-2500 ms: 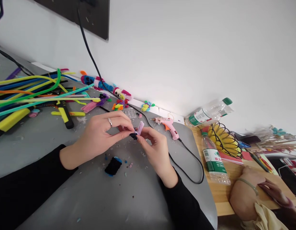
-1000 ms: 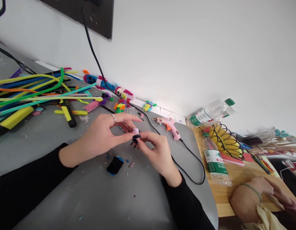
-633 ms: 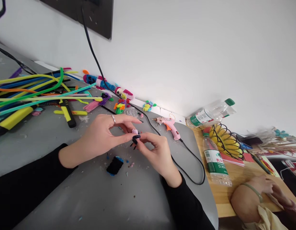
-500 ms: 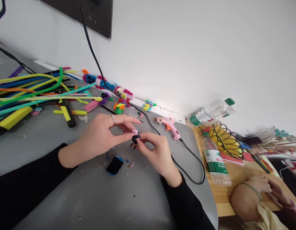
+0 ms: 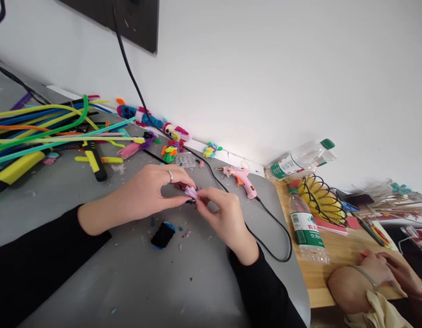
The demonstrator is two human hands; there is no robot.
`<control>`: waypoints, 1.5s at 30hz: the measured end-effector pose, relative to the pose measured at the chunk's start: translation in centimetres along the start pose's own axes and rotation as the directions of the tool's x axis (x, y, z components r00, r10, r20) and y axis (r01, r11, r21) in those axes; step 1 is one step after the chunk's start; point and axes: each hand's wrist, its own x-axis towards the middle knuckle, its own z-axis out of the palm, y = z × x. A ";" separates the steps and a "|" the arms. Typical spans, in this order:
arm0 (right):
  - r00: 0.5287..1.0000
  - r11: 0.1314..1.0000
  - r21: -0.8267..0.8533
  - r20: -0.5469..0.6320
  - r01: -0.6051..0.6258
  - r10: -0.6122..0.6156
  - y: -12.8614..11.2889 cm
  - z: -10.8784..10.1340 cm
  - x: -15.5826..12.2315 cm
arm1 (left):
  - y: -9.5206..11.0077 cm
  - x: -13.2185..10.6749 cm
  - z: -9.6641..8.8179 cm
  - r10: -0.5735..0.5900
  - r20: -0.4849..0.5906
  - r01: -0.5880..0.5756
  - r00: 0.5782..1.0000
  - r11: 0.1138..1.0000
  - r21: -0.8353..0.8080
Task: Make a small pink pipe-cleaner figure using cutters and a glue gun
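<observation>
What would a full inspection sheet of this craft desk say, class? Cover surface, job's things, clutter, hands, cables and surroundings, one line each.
Surface: grey table, speckled with small scraps.
Job's things: small lilac fuzzy piece with a black bit beneath it, pinched between both hands above the table.
Clutter: black fuzzy roll near the hands; heap of pipe cleaners at far left; yellow-handled cutters; small finished figures by the wall.
Hands: left hand, wearing a ring, and right hand both grip the lilac piece with their fingers.
Cables: black cord runs from the pink glue gun; another hangs down the wall.
Surroundings: wooden table with water bottles and wire basket; another person's hands at lower right.
</observation>
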 end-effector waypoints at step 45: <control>0.943 0.982 -0.134 -0.321 -0.132 0.083 1.5 -0.5 0.5 | -2.5 -0.6 -6.1 -0.269 -0.723 0.354 0.637 0.935 -0.037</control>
